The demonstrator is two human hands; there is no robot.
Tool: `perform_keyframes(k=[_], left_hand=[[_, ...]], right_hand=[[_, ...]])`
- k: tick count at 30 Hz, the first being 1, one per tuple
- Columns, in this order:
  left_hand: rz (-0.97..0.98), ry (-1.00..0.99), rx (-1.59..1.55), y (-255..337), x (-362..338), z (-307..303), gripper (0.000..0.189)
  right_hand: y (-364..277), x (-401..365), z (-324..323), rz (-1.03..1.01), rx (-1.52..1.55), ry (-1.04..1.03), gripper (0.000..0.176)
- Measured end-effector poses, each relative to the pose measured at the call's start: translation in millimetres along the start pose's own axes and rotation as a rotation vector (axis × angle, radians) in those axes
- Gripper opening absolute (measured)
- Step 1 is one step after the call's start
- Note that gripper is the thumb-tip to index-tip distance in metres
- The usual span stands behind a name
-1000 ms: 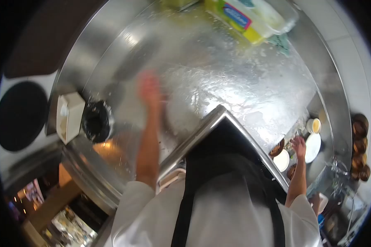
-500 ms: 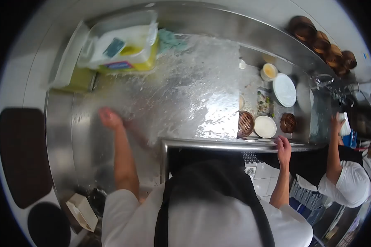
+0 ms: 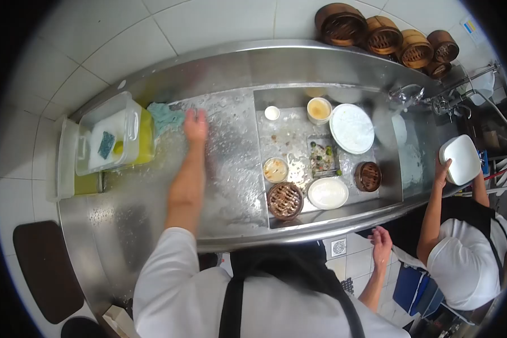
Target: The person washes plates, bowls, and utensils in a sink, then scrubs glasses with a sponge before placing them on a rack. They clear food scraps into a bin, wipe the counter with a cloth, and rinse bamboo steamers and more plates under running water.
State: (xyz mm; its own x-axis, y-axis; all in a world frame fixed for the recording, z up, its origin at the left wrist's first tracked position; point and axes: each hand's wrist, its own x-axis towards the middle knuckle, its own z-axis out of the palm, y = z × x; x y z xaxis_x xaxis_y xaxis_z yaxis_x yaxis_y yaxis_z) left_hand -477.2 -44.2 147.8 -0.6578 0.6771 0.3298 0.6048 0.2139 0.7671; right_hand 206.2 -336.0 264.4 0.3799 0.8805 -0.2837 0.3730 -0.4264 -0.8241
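My left hand [image 3: 195,125] reaches over the wet steel counter [image 3: 231,152], fingers pointing to the back wall, with nothing visible in it. Just left of it lies a crumpled teal cloth [image 3: 165,117]. Further left, a clear tub of yellow liquid [image 3: 146,135] has white foam [image 3: 97,147] and a dark green scouring pad [image 3: 106,145]. In front of the sink's front rim [image 3: 343,221], my right hand [image 3: 381,239] hangs empty with fingers loosely bent and apart.
The sink tray to the right holds a white plate [image 3: 352,128], an oval dish [image 3: 328,194], a bamboo steamer [image 3: 285,200], several cups and food scraps [image 3: 323,155]. More steamers [image 3: 341,25] stand on the back ledge. A co-worker [image 3: 462,253] holds white square dishes [image 3: 461,160] at right.
My left hand has moved from the counter's left side up and right, close to the teal cloth. My right hand has dropped away from the sink rim. The camera view has shifted.
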Motion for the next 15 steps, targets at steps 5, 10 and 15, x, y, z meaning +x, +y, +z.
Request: perform_keyframes(k=[5,10,15], left_hand=[[0.514,-0.797,-0.507,174,-100,152,0.045],[0.568,-0.929,-0.8,339,-181,48,0.047],[0.361,-0.595,-0.553,201,-170,-99,0.042]], right_hand=[[-74,22,143,-0.217,-0.14,-0.691,0.027],[-110,-73,328,-0.505,-0.232,-1.538,0.032],[-73,-90,487,-1.092,0.16,-1.665,0.057]])
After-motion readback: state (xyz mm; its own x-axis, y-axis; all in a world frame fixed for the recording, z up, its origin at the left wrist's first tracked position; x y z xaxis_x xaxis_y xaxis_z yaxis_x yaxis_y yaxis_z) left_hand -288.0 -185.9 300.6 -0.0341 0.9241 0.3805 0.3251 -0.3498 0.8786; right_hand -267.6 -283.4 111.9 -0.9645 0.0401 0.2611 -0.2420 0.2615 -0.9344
